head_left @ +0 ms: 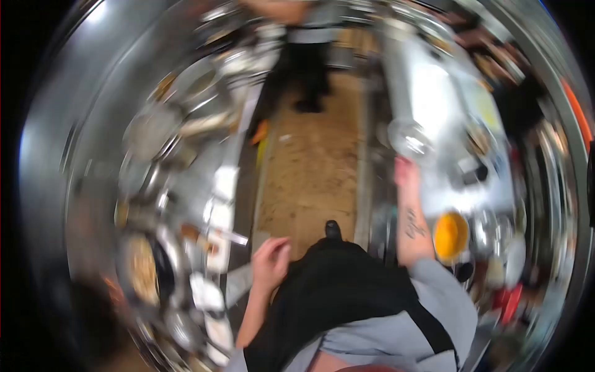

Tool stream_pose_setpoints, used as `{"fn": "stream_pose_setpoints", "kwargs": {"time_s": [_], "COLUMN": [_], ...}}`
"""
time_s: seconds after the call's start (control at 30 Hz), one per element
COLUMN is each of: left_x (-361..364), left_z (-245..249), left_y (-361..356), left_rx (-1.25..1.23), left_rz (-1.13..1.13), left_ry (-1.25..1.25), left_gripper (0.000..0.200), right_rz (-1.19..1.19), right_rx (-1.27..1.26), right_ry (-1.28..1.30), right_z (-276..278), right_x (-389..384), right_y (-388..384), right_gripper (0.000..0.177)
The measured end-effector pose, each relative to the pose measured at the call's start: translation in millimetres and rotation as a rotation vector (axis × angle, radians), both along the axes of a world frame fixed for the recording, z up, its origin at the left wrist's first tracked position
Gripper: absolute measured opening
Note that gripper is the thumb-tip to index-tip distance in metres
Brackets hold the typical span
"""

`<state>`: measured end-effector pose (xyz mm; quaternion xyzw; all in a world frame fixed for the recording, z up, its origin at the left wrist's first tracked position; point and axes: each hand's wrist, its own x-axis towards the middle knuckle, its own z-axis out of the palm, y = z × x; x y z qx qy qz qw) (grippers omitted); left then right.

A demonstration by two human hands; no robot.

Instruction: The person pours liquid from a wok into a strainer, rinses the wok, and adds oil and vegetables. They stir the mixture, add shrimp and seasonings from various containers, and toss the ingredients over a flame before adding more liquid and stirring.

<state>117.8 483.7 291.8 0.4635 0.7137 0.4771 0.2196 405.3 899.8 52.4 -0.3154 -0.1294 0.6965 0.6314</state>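
The right hand (406,172) meets a clear round bowl (410,137) over the steel worktop (446,196), grip unclear; a loose hold could drop it. The left hand (271,261) hangs empty.

The person wears a light grey short-sleeved top (443,297), its sleeve ending above the elbow, under a black cloth apron (347,288) with a dark strap (434,332) crossing the grey. Dark markings like lettering (413,224) run along the right forearm. A black, round-toed shoe (333,230) shows below the apron.
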Motion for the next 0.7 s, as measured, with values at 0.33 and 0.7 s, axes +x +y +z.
{"fn": "stream_pose_setpoints", "kwargs": {"time_s": [0.33, 0.7], "left_x": [34, 24], "left_z": [-47, 8], "left_y": [-44, -176], "left_rx": [-0.211, 0.178], "left_rz": [0.369, 1.029], "left_ry": [-0.139, 0.389], "left_gripper": [0.075, 0.104], "right_rz": [0.912, 1.182], "right_rx": [-0.214, 1.224], "right_ry": [-0.666, -0.322], "right_z": [46, 230], "right_x": [-156, -287], "right_y": [-181, -371], "right_gripper": [0.046, 0.057]}}
